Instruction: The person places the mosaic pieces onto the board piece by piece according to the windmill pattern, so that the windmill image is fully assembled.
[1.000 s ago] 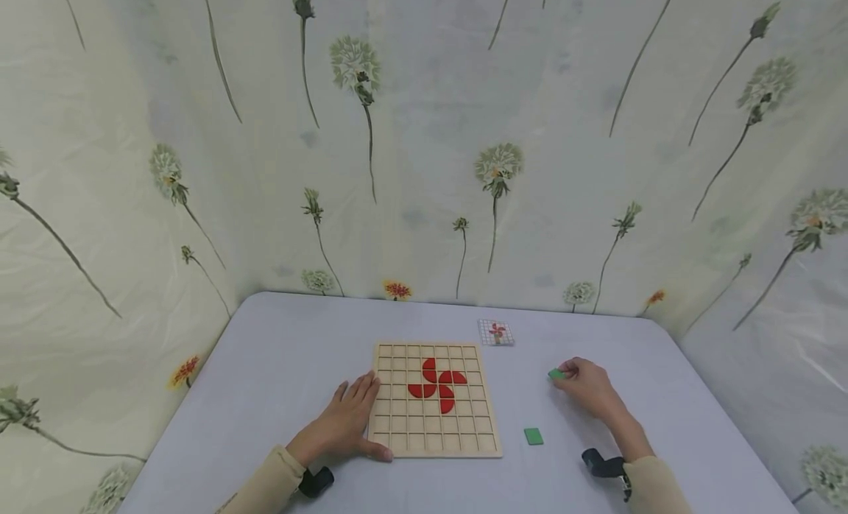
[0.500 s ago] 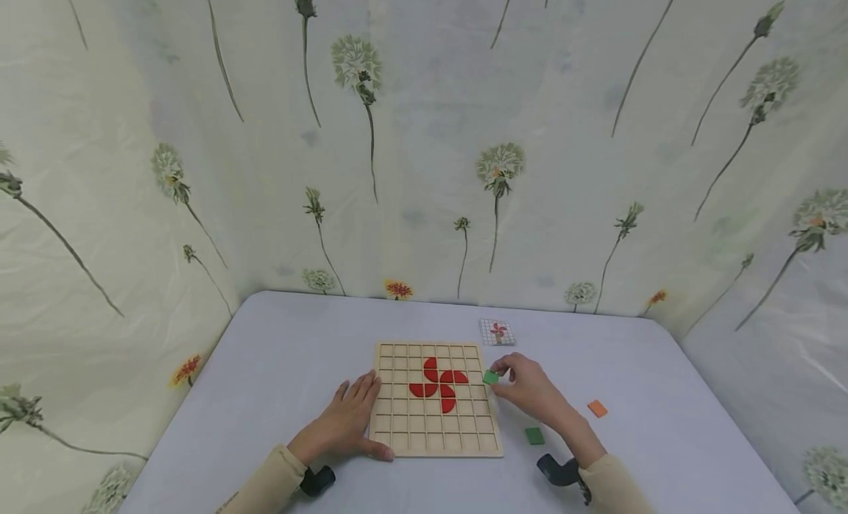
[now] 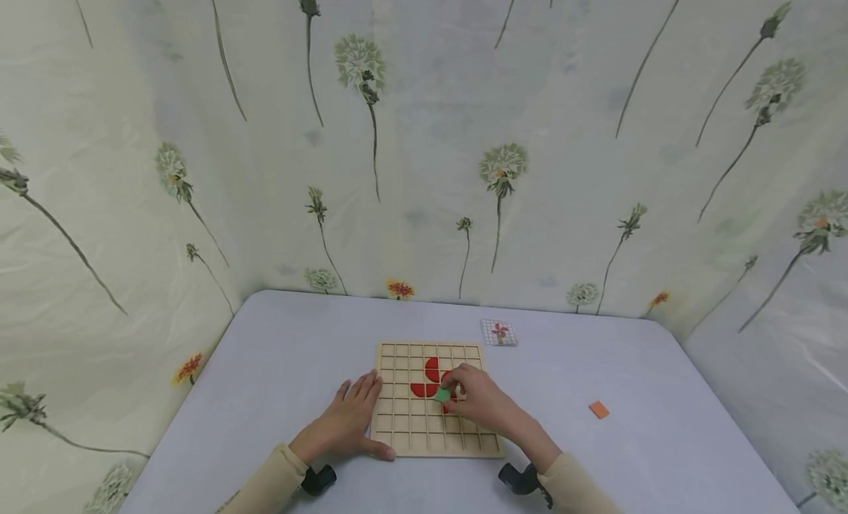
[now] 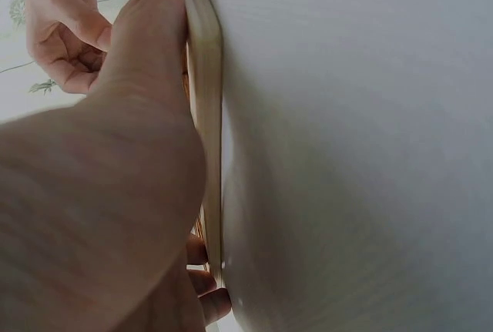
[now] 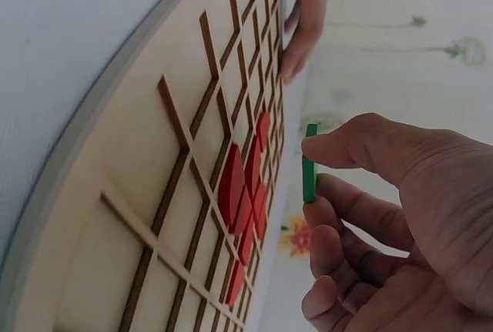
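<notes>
A wooden grid board [image 3: 414, 445] lies on the table. Red half-round pieces [image 3: 417, 389] sit in its middle cells in a pinwheel, partly covered by my right hand. That right hand [image 3: 486, 402] pinches a green square tile [image 3: 443, 395] between thumb and fingers, over the middle of the board. In the right wrist view the green tile [image 5: 310, 170] is seen edge-on, apart from the board's surface. My left hand [image 3: 347, 418] rests along the board's left edge, fingers extended and thumb at the near corner. The left wrist view shows the board's side [image 4: 206, 108] beside that hand.
A small card [image 3: 499, 333] with a printed grid and a red pinwheel picture lies behind the board's right corner. An orange tile [image 3: 599, 409] is on the table to the right. Patterned cloth [image 3: 424, 168] hangs around the table [image 3: 278, 352].
My right hand has carried the green tile leftward from the table to over the board. The orange tile has come into view; the other green tile is now hidden behind my right forearm.
</notes>
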The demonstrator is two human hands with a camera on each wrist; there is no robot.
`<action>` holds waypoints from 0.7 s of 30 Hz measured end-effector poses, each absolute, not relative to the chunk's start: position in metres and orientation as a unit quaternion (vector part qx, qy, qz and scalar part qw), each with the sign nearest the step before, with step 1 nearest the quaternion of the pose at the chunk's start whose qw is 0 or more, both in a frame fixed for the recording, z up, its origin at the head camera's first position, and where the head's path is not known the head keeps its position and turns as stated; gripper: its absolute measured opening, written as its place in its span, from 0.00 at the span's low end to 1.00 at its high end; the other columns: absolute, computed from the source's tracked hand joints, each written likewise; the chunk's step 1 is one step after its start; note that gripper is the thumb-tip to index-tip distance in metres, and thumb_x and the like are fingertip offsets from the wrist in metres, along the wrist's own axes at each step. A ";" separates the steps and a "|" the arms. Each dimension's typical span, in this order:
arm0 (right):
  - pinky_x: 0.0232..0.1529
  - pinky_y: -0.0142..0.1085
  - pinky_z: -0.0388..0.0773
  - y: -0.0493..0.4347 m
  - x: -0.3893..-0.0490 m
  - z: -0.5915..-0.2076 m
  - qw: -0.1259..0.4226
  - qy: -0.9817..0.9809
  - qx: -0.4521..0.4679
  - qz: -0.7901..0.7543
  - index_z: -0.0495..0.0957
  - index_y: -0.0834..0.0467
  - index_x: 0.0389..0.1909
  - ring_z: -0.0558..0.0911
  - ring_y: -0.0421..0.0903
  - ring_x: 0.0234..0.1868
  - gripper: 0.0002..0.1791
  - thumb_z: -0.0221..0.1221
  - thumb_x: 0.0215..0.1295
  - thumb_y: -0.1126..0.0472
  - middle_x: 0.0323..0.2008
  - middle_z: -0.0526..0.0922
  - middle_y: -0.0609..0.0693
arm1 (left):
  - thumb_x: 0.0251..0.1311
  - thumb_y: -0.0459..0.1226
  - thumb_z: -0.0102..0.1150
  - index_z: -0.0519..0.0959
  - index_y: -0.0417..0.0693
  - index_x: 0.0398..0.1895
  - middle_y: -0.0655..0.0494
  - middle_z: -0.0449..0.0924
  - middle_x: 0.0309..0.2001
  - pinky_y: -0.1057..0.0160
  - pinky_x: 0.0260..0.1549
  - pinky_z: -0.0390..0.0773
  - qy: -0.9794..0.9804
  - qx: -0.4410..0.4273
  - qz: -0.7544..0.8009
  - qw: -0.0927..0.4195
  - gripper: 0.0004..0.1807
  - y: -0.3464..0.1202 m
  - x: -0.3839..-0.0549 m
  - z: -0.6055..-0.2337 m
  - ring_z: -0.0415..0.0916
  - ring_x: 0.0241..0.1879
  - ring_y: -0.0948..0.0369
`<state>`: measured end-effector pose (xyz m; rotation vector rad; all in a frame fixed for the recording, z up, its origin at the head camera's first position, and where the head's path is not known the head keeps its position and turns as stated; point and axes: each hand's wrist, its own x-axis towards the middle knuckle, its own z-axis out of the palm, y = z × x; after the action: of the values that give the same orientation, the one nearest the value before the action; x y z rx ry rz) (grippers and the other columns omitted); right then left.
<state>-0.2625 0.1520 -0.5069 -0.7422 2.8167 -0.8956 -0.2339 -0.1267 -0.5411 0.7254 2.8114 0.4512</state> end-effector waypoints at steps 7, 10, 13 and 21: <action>0.38 0.29 0.78 0.141 -0.263 -0.522 0.052 0.925 -0.264 -0.267 0.80 0.55 0.37 0.77 0.38 0.38 0.11 0.70 0.54 0.60 0.35 0.79 0.44 | 0.38 0.73 0.61 0.46 0.37 0.75 0.40 0.41 0.77 0.40 0.71 0.45 0.954 0.240 0.142 0.107 0.71 -0.125 -0.235 -0.541 0.42 0.76 0.47; 0.38 0.29 0.76 0.139 -0.263 -0.526 0.059 0.925 -0.267 -0.262 0.81 0.56 0.37 0.75 0.37 0.37 0.10 0.69 0.54 0.61 0.34 0.79 0.44 | 0.37 0.75 0.60 0.46 0.37 0.75 0.41 0.41 0.77 0.40 0.71 0.45 0.956 0.238 0.136 0.107 0.71 -0.125 -0.235 -0.542 0.43 0.76 0.46; 0.36 0.28 0.75 0.139 -0.264 -0.528 0.059 0.925 -0.272 -0.257 0.80 0.56 0.37 0.73 0.37 0.36 0.11 0.69 0.54 0.61 0.34 0.78 0.44 | 0.37 0.75 0.59 0.47 0.37 0.75 0.40 0.42 0.77 0.40 0.71 0.46 0.956 0.237 0.134 0.107 0.71 -0.125 -0.235 -0.542 0.43 0.76 0.46; 0.37 0.29 0.76 0.139 -0.269 -0.523 0.075 0.924 -0.279 -0.251 0.81 0.57 0.38 0.74 0.36 0.35 0.10 0.68 0.55 0.62 0.35 0.79 0.44 | 0.38 0.74 0.61 0.47 0.37 0.75 0.39 0.42 0.77 0.39 0.71 0.46 0.954 0.239 0.145 0.105 0.70 -0.126 -0.234 -0.539 0.44 0.75 0.45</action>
<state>-0.2694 0.1394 -0.5226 -0.8380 2.7721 -0.7519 -0.2338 -0.1255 -0.5394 0.7048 2.8128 0.4267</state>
